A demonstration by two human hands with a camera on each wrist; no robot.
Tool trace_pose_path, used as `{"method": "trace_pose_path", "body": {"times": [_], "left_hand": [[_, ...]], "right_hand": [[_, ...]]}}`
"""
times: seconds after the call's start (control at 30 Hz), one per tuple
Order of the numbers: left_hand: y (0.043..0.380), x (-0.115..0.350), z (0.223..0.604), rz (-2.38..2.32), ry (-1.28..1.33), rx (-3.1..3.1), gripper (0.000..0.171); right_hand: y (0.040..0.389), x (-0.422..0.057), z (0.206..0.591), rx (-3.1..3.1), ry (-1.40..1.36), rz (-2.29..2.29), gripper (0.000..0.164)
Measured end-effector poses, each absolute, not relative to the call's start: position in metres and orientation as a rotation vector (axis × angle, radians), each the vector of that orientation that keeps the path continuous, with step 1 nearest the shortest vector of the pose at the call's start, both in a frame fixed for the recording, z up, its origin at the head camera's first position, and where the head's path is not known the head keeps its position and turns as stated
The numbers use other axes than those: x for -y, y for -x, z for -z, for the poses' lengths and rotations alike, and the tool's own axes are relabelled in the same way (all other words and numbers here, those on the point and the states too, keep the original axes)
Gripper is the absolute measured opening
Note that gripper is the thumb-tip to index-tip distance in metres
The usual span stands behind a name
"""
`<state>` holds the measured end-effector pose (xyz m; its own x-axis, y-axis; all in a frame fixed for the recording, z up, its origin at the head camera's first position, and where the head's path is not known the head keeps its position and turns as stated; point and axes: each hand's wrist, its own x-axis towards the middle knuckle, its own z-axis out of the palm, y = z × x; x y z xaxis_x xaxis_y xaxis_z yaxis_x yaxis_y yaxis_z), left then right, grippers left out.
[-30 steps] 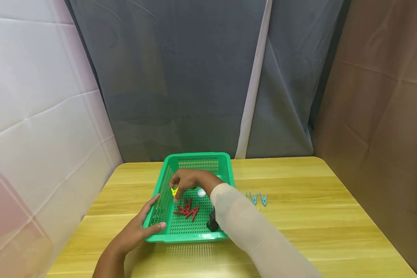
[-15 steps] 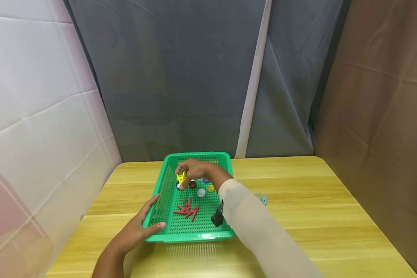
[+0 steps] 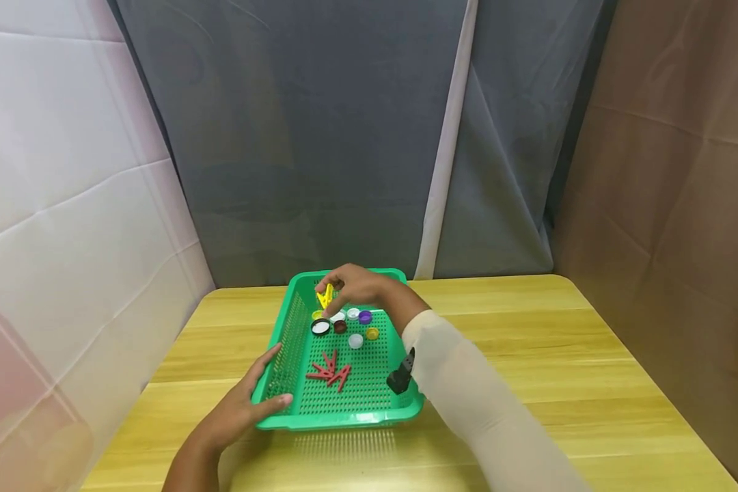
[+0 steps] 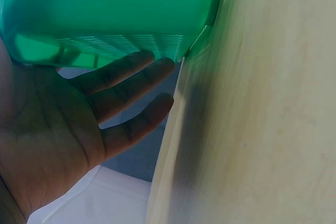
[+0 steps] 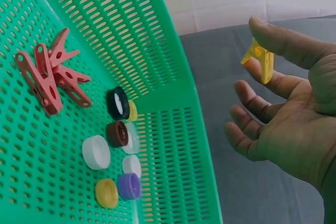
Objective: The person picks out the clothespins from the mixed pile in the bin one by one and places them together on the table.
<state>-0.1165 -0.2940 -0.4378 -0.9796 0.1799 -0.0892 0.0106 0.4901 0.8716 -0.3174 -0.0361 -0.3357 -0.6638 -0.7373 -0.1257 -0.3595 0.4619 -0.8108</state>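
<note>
In the head view, my right hand is over the far part of the green basket and pinches a yellow clothespin. The right wrist view shows that clothespin between thumb and index finger, the other fingers loosely bent. My left hand holds the basket's near left corner, thumb over the rim. Its other fingers spread along the outside in the left wrist view. Inside the basket lie several red clothespins. Beyond them are several bottle caps: black-rimmed, brown, purple, yellow and white.
The basket stands on a wooden table. A grey curtain hangs behind it, with a white cloth wall at left and a brown one at right. A small black device is at the right wrist.
My right hand has moved away from me and slightly right with the yellow clothespin, uncovering the caps. Blue clothespins on the table are now hidden by the right sleeve. The left hand stays put.
</note>
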Motion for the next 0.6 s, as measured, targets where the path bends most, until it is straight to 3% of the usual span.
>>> {"method": "trace_pose_path", "body": {"times": [0.6], "left_hand": [[0.113,0.295,0.436,-1.48,-0.145,-2.591,0.1]], "right_hand": [[0.279,-0.049,0.338,-2.232,1.016,1.254,0.057]]}}
